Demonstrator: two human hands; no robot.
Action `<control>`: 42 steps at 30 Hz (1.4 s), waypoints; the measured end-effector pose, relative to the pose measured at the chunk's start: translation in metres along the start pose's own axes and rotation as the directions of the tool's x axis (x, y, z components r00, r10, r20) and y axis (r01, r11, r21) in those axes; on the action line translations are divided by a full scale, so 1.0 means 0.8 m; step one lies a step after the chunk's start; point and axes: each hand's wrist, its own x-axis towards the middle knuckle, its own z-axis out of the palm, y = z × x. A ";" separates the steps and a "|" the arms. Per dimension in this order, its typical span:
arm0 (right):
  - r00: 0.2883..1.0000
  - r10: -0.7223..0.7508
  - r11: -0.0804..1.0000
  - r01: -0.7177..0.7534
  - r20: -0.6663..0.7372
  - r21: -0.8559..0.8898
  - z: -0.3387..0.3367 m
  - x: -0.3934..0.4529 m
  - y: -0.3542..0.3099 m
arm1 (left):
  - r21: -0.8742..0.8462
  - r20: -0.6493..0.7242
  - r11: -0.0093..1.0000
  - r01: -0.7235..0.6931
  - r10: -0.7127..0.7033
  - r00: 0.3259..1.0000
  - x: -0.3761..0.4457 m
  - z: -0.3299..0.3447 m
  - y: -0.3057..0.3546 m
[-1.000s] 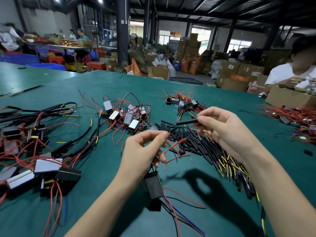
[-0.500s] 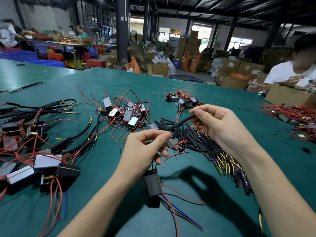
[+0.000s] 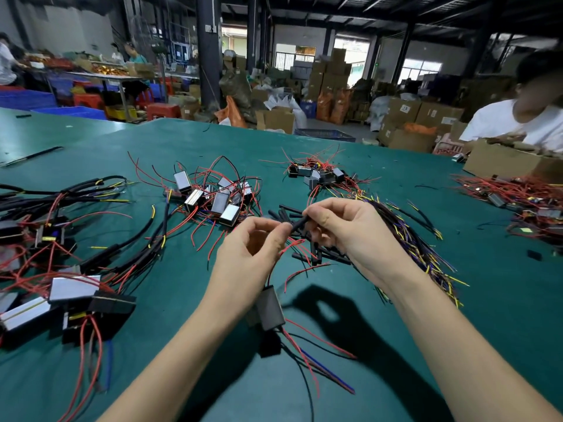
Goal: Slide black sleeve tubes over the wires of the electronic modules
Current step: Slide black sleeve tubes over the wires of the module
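— Since a moment ago the right hand has closed in on the left hand, and the black sleeve tube now bridges the two.

— How is the tube held?

— Right thumb and fingers pinch its upper end; its lower end meets the left fingertips, which are curled together on the wire. Whether the wire has gone into the tube, I cannot tell: the fingers cover that spot.

— And the module?

— Nearest of all, the black module hangs below the left hand, above the green table, its red and blue leads trailing under it.

— Beyond the tube?

— Loose black tubes lie just behind and under the right hand, partly hidden by it. Farther back sits a heap of modules.
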 end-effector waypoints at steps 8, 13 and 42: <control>0.981 0.000 1.000 0.000 -0.192 -0.003 -0.012 0.003 0.003 | 0.304 0.136 0.952 0.018 -0.062 0.989 0.007 -0.025 0.003; 0.992 0.039 0.998 -0.032 -0.122 0.054 -0.008 0.004 0.007 | 0.277 0.122 0.960 0.048 -0.084 0.989 0.009 -0.029 0.004; 0.989 0.113 0.990 -0.120 -0.098 -0.073 0.013 -0.010 0.051 | 0.365 0.196 0.929 0.056 -0.135 0.971 0.003 -0.012 -0.024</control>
